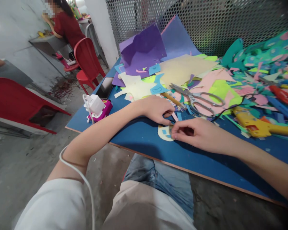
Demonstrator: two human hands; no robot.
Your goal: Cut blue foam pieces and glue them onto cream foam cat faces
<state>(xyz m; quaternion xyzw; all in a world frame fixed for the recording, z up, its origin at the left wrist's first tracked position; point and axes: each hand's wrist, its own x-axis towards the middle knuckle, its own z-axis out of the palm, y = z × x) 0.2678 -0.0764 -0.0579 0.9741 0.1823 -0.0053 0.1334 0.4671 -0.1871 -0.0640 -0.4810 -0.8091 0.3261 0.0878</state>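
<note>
A small cream cutout (165, 133) with a rounded edge lies on the blue tabletop, small blue pieces on its face. My right hand (198, 132) pinches at its right side, thumb and forefinger closed over that edge and hiding part of it. Curled down at the cutout's upper edge is my left hand (157, 109). Its fingers are bent together, and what they hold, if anything, is hidden. Behind my hands lie metal scissors (194, 97), handles toward the right. A yellow pencil-like stick (174, 100) lies just beyond my left fingers.
Coloured sheet scraps (187, 68) cover the table's back half. A yellow glue gun (254, 123) lies at right. A white plug adapter (94, 104) sits on a pink power block by the left edge; its cable runs past my left arm. A person (68, 27) sits beyond red chairs (86, 57).
</note>
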